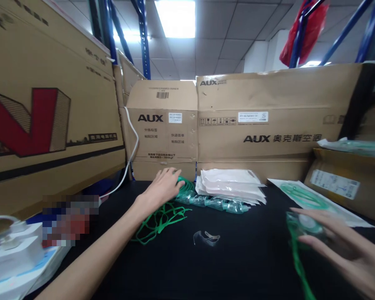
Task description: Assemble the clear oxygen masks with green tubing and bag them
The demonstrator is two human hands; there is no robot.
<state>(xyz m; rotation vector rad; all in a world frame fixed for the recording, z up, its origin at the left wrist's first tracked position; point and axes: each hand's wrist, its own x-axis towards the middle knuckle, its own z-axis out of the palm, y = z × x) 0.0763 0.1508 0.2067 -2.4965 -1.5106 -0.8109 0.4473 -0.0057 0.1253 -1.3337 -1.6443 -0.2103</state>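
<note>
Right of the packet stack (pixel 228 182), the right hand (pixel 346 250) pinches a green mask (pixel 311 225), strap (pixel 298 262) trailing nearward; left of the stack, the left hand (pixel 163 185) meets tubing (pixel 188 186), grip unclear.

Green straps (pixel 158 227) on black tabletop (pixel 237 262)

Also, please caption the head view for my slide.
Left hand at a green coil, right hand holding a translucent green piece, above a black table.

One view, from the head
It looks ahead over the near black table (pixel 162 271) to boxes (pixel 225 143) and ceiling (pixel 214 23).
</note>
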